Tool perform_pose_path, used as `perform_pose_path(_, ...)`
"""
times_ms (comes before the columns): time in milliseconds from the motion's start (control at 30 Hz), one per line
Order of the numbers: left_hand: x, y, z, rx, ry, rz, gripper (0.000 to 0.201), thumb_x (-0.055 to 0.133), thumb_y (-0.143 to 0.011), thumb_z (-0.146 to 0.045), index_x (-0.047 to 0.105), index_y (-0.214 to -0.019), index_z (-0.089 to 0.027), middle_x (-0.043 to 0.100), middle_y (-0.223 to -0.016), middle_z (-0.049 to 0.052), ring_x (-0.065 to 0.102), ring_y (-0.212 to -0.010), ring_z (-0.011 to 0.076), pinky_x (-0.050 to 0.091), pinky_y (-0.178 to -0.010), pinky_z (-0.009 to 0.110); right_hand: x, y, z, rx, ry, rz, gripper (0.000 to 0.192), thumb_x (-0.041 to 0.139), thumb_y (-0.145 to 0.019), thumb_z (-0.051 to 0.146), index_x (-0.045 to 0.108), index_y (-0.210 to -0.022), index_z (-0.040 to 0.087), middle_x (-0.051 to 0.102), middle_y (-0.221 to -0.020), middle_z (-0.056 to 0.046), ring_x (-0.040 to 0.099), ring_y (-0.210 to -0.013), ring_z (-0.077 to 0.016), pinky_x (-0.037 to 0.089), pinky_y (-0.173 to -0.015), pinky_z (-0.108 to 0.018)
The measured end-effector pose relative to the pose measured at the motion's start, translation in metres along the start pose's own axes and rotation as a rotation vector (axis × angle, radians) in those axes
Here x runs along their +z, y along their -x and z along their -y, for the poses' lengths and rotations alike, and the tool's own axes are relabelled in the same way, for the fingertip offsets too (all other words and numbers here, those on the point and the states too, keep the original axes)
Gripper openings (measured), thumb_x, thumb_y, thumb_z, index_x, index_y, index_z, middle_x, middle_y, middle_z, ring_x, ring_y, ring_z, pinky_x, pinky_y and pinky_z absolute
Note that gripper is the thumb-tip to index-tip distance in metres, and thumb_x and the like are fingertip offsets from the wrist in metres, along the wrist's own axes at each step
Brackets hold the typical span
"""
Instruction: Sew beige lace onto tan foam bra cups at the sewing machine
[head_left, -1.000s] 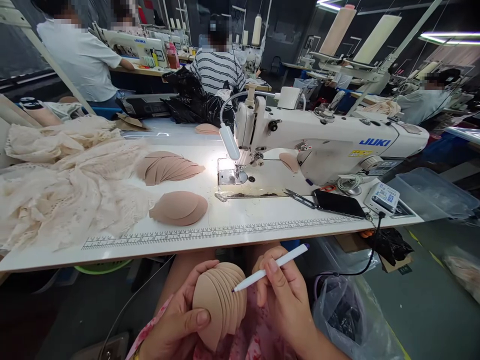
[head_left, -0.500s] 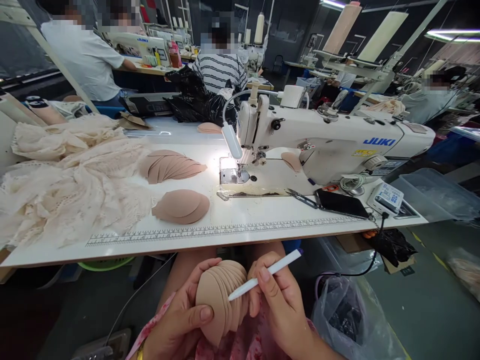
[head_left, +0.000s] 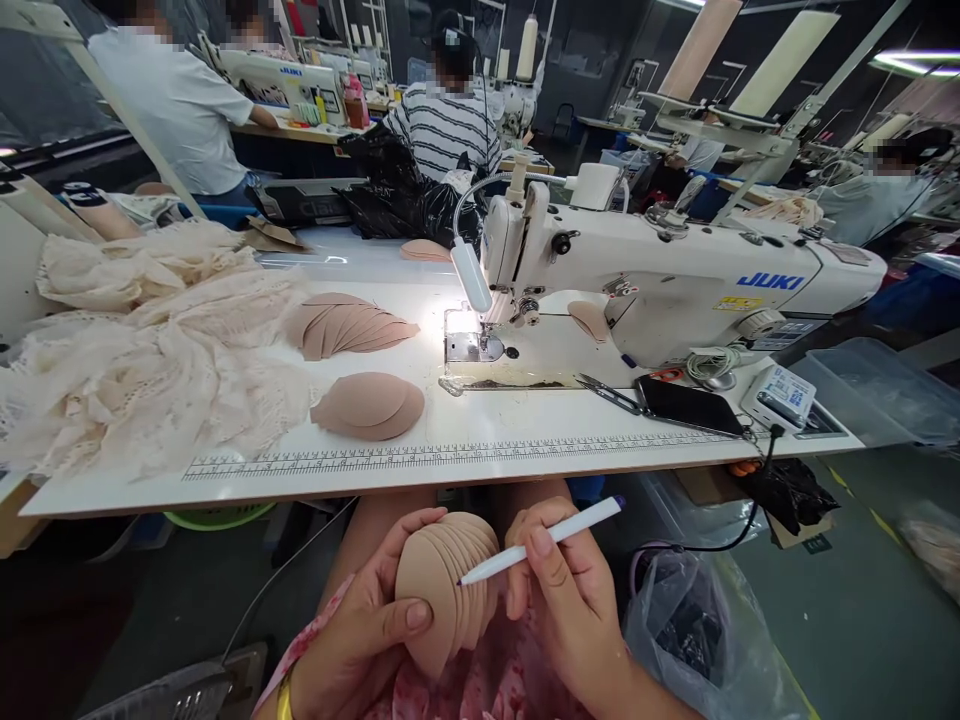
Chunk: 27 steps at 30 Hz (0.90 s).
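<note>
The left hand (head_left: 367, 630) is gripping a fanned stack of pads (head_left: 448, 590) in the lap, below the table (head_left: 480, 440) edge. The right hand (head_left: 566, 600) is pinching a pen (head_left: 541, 540), tip touching the pads; holding the fan steady and marking lightly is probably serving best.

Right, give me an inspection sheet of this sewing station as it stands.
Surface: white table with a printed ruler along its front edge.
Job's things: fanned stack of foam cups; white pen, tip at the stack.
Clutter: two more cup piles, lace fabric, scissors, phone.
Grip: left hand holds the stack; right hand holds the pen.
Cables: black cable hanging off the table's right edge.
Surroundings: sewing machine; other people at machines behind.
</note>
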<state>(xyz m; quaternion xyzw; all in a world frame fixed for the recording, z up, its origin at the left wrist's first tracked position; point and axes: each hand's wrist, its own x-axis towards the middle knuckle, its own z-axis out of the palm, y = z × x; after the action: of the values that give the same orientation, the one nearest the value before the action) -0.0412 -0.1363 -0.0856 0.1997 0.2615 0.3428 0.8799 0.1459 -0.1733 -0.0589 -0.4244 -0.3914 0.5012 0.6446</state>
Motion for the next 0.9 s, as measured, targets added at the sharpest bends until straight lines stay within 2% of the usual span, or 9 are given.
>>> perform_pose_path(167,0.001,-0.001,0.0,-0.002,-0.038,0.014,0.073,0.09,-0.076,-0.028,0.058,-0.141,-0.029,0.069,-0.13,0.012,0.07,-0.109,0.0305,0.057,-0.095,0.041,-0.001,-0.001,0.001,0.027,-0.049,0.069,0.025,0.052,-0.11,0.041,0.06,-0.095,0.023,0.059,-0.056,0.005,0.054,-0.053,-0.013,0.044,-0.059,-0.027)
perform_pose_path(267,0.001,-0.002,-0.007,0.04,-0.212,0.025,0.079,0.091,-0.076,-0.032,0.053,-0.146,-0.033,0.065,-0.135,0.011,0.067,-0.115,0.0327,0.057,-0.095,0.041,-0.01,-0.01,0.014,-0.011,0.042,0.054,0.023,0.048,-0.111,0.042,0.064,-0.108,0.026,0.067,-0.071,0.001,0.064,-0.068,-0.0174,0.05,-0.07,-0.031)
perform_pose_path(400,0.006,-0.002,-0.024,0.249,-0.68,0.02,0.087,0.09,-0.077,-0.024,0.049,-0.151,-0.043,0.062,-0.135,0.007,0.063,-0.121,0.0316,0.056,-0.097,0.037,-0.018,-0.024,0.039,0.019,0.511,0.265,0.03,0.071,-0.097,0.04,0.065,-0.123,0.027,0.068,-0.117,-0.007,0.065,-0.108,-0.0266,0.05,-0.092,-0.038)
perform_pose_path(467,0.013,-0.001,-0.03,0.365,-0.896,0.013,0.089,0.091,-0.073,-0.014,0.054,-0.149,-0.042,0.063,-0.134,0.007,0.062,-0.119,0.0309,0.055,-0.098,0.036,-0.016,-0.027,0.046,0.044,0.632,0.406,0.047,0.083,-0.085,0.034,0.061,-0.126,0.029,0.068,-0.116,-0.005,0.064,-0.104,-0.027,0.05,-0.089,-0.037)
perform_pose_path(533,0.022,-0.002,-0.031,0.492,-0.99,-0.048,0.087,0.092,-0.068,-0.008,0.062,-0.144,-0.038,0.066,-0.132,0.008,0.063,-0.116,0.0315,0.055,-0.1,0.036,-0.013,-0.028,0.047,0.038,0.64,0.447,0.048,0.084,-0.081,0.027,0.059,-0.123,0.03,0.067,-0.108,-0.001,0.062,-0.093,-0.0238,0.05,-0.083,-0.034)
perform_pose_path(633,0.035,-0.004,-0.023,0.67,-0.788,-0.267,0.093,0.097,-0.061,-0.01,0.062,-0.142,-0.041,0.059,-0.147,0.005,0.058,-0.128,0.0337,0.052,-0.106,0.036,-0.01,-0.029,0.039,0.036,0.459,0.284,0.042,0.078,-0.082,0.025,0.055,-0.117,0.03,0.063,-0.101,0.0,0.058,-0.081,-0.0199,0.049,-0.071,-0.029)
perform_pose_path(700,0.042,-0.008,-0.014,0.614,-0.478,-0.289,0.101,0.101,-0.06,-0.023,0.054,-0.148,-0.043,0.05,-0.159,0.003,0.049,-0.141,0.0372,0.05,-0.11,0.04,-0.007,-0.03,0.032,0.056,0.232,0.14,0.043,0.077,-0.084,0.034,0.05,-0.117,0.03,0.063,-0.1,-0.001,0.06,-0.083,-0.0211,0.05,-0.068,-0.029)
perform_pose_path(800,0.045,-0.015,-0.002,0.319,-0.083,-0.021,0.093,0.093,-0.07,-0.053,0.052,-0.152,-0.035,0.05,-0.161,0.008,0.038,-0.151,0.042,0.045,-0.117,0.05,0.004,-0.03,0.017,0.056,-0.055,0.007,0.054,0.079,-0.084,0.05,0.044,-0.12,0.03,0.067,-0.102,-0.005,0.065,-0.092,-0.026,0.056,-0.076,-0.035)
perform_pose_path(900,0.039,-0.02,0.001,0.138,0.12,0.139,0.055,0.071,-0.09,-0.056,0.066,-0.141,-0.034,0.057,-0.155,0.004,0.04,-0.152,0.0372,0.037,-0.124,0.051,0.023,-0.02,-0.002,0.043,-0.167,-0.061,0.065,0.085,-0.079,0.053,0.042,-0.122,0.032,0.068,-0.116,-0.009,0.069,-0.1,-0.0294,0.057,-0.087,-0.043)
